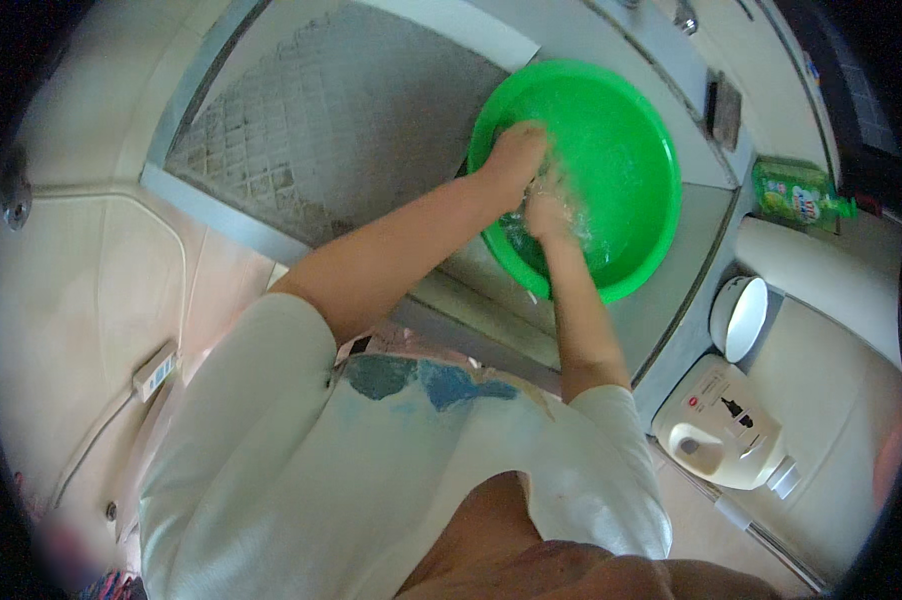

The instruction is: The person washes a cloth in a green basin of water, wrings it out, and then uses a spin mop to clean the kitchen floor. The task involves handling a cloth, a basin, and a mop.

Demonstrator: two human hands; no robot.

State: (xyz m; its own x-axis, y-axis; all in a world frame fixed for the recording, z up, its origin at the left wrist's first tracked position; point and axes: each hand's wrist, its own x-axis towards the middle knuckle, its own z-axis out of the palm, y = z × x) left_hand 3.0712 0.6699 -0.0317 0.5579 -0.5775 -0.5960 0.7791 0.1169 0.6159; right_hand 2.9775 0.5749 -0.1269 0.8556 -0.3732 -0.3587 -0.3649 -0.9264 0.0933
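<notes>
A round, bright green plastic basin (649, 259) stands before me with water in it. Both my hands are low inside its left half, close together and blurred by motion. My left hand (517, 161) is curled like a fist around a dark wet item (522, 238), probably cloth, which shows beside and below it. Against that same item, just to the right, my right hand (552, 210) is bent with its fingers hidden by blur and splashing water. Bubbles or splashes surround the wrists.
Left of the basin is a recessed, grimy tiled floor (331, 120) with a raised grey rim (218, 214). On the right ledge are a green pump bottle (794, 193), a white bowl (743, 319) and a cream jug (721, 427). A dark-faced block (723, 111) lies farther back.
</notes>
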